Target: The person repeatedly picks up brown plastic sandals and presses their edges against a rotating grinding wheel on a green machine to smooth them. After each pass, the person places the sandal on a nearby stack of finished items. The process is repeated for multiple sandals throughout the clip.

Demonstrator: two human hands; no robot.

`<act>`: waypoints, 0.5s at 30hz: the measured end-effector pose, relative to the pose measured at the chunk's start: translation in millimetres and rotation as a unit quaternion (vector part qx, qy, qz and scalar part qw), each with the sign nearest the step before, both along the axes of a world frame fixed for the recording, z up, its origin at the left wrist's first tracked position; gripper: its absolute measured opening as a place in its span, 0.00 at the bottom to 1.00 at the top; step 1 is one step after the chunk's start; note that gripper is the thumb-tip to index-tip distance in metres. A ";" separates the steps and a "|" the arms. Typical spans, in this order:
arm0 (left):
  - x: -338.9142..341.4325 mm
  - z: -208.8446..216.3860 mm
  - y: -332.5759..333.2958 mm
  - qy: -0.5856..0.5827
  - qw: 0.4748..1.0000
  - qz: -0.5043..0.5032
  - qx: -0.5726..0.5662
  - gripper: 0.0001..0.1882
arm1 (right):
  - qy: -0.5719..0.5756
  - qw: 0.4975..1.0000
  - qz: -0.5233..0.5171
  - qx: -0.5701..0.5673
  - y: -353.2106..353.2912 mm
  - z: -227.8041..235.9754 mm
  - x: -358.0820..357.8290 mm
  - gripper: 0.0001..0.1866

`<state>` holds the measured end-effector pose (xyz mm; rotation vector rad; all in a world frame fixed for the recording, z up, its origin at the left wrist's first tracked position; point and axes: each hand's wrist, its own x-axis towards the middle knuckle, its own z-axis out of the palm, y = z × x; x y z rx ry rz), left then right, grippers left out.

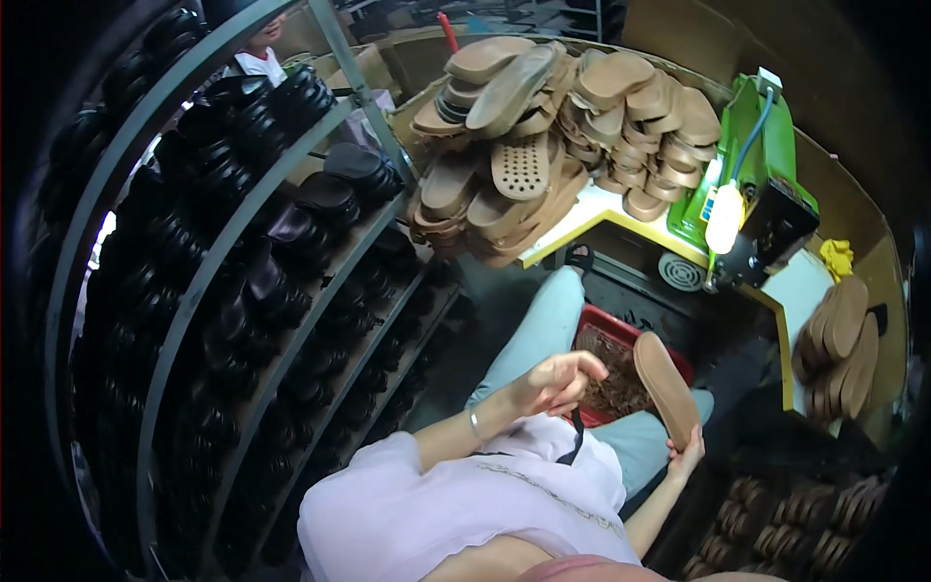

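Note:
A long tan shoe sole [666, 390] stands tilted over my lap, its broad side turned partly toward me. My right hand [689, 452] is closed round its lower end, fingers along the edge. Left of the sole, apart from it, my left hand [562, 384] hovers over my thighs with its fingers loosely bent and spaced. I see nothing clearly held in it. Just below those fingers a narrow black strip [578, 436] runs down to my lap; whether it touches them I cannot tell. Between my knees is a red tray [593, 318] full of brown scraps.
Tan sandals and soles [524, 169] are piled on a yellow-edged bench [572, 231]. A green machine [776, 131] with a lit lamp [723, 218] stands right of them. More soles [842, 325] lie far right. A metal rack [257, 228] of black shoes fills the left.

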<state>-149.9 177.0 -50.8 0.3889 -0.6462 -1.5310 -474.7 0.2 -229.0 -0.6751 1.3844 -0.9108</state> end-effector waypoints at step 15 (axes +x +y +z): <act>80.2 -104.1 -33.8 -0.446 0.796 0.163 0.374 0.13 | 0.067 0.994 -0.055 0.066 -15.2 -9.3 -8.8 0.24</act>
